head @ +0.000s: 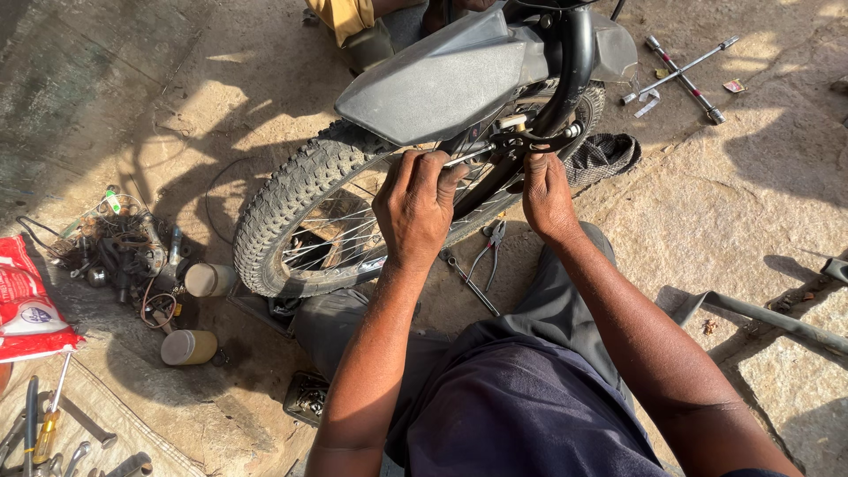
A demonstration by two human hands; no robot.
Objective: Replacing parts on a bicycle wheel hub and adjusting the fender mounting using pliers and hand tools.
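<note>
A bicycle's knobby front tyre [291, 190] stands on the stone ground under a grey plastic mudguard [442, 79]. My left hand [415, 208] grips a thin metal tool or rod [468, 157] against the black fork leg [530, 132]. My right hand [546, 194] pinches the black brake bracket [539, 140] on the other side of the fork. Both forearms reach forward over my dark trousers.
Pliers [488, 247] and a spanner lie under the wheel. A cross wrench [680, 75] lies at the far right, a cloth [605, 157] beside the tyre. Two small cans [188, 347], a pile of parts [124, 252], a red bag [26, 300] and screwdrivers [49, 424] sit left.
</note>
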